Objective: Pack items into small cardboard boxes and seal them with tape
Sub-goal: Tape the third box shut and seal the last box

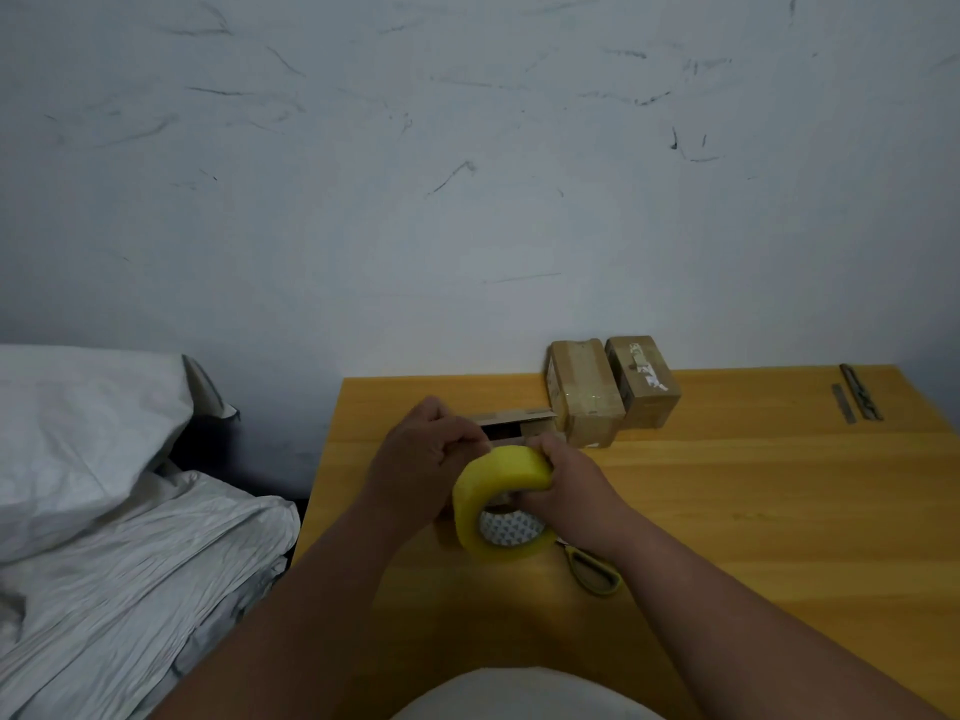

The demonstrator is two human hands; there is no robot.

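A bed (104,537) with rumpled pale sheets and a pillow (88,433) fills the left of the room, set against a scuffed, grey-white wall (467,174) marked with dark streaks. Beside it stands a yellow wooden tabletop (753,511), pushed up to the same wall. Above its near left part, a person's left hand (423,454) is curled, its fingers pinching at the top edge of a roll of yellow tape (496,504), while the right hand (566,485) grips the roll from the other side, fingers hooked into its patterned core. Behind the hands lies an open cardboard box (511,426), partly hidden. Under the right wrist, yellow-handled scissors (595,571) rest on the wood. Farther back, two taped cardboard boxes (613,389) sit side by side, touching, near the wall. At the far right corner lie two slim metal strips (857,394).
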